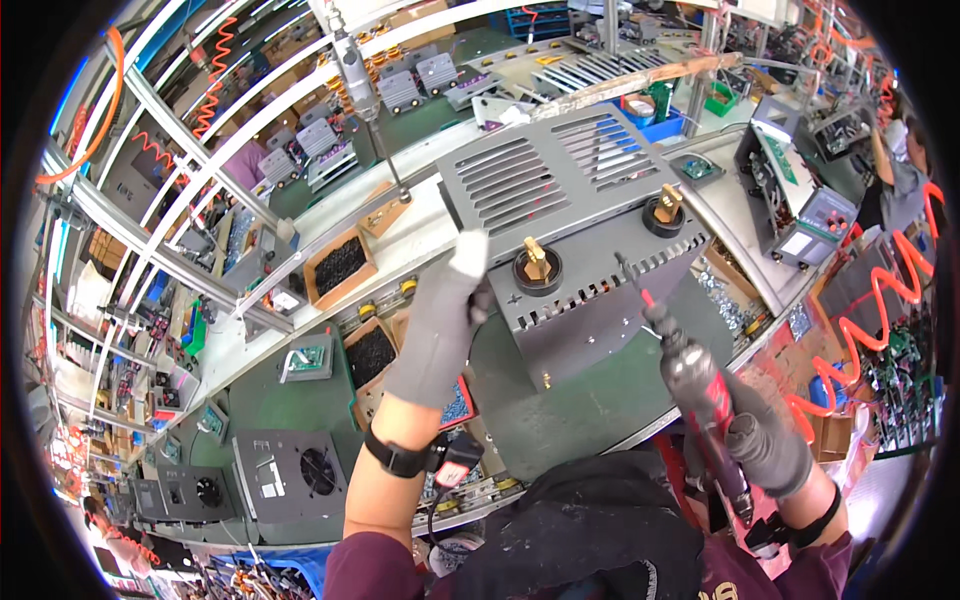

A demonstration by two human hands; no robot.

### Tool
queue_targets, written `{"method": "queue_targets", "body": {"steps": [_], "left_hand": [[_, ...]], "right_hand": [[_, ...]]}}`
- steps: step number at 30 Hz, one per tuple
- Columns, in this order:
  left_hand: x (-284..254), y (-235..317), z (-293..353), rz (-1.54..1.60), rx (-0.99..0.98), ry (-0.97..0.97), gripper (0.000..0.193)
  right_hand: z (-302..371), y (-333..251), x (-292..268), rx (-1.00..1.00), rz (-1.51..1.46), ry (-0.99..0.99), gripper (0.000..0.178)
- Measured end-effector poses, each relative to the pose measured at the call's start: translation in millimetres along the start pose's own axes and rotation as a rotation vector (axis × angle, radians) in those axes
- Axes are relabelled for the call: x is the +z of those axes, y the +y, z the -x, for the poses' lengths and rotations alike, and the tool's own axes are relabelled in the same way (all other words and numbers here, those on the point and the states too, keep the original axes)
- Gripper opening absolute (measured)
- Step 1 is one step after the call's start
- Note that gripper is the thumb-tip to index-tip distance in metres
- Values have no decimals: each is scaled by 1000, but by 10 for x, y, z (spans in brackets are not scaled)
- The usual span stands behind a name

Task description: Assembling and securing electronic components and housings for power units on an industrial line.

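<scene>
The left hand [445, 320], in a grey glove, has its fingers stretched out and laid flat along the near left corner of a grey metal casing [570, 215], the fingertips reaching the edge of its slotted top panel; it presses against the casing rather than closing around it. The right hand [765, 440], also in a grey glove, is wrapped tight around the handle of a red and grey power screwdriver [690, 375], whose thin bit points up and to the left, its tip at the slotted front edge of the casing, just right of the middle. The casing sits tilted on the green workbench [590, 395], near its front edge, with two brass terminals [537, 260] set in black rings on its sloping face. A black wrist strap [400, 458] circles the left forearm. To the left of the left hand, open cardboard boxes of small dark screws [340, 265] stand along the bench. Farther left, near the bench's lower left corner, a second grey casing with a round fan grille [290, 475] lies flat. Another screwdriver [358, 75] hangs above the far side of the bench.
</scene>
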State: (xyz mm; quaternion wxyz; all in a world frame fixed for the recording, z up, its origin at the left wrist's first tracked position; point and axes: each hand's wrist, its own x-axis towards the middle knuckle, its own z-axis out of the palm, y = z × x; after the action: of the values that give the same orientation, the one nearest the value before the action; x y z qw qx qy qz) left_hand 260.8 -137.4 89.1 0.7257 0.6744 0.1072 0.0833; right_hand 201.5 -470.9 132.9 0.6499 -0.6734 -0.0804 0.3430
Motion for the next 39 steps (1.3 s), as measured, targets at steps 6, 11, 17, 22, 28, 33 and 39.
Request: {"method": "queue_targets", "body": {"steps": [6,11,17,22,28,33,39], "left_hand": [[295,82,-191,243,33,-98,35],[372,58,-196,266,58,14,32],[346,3,-224,237,45,32,34],[347,-13,-249,167,68,68,34],[315,-19,-236,101,91,44,34],[318,-23,-250,196,56,11,36],[331,4,-199,212,38,-49,42]], "right_hand": [[-162,-409,50,152,74,57,60],[-241,-582,126,208,96,80,47],[-327,-696,191,253,140,105,45],[-300,-776,240,320,159,156,44],[-324,-822,337,264,170,126,45],[-315,-862,374,284,198,162,46],[-349,-729,344,184,183,129,45]]}}
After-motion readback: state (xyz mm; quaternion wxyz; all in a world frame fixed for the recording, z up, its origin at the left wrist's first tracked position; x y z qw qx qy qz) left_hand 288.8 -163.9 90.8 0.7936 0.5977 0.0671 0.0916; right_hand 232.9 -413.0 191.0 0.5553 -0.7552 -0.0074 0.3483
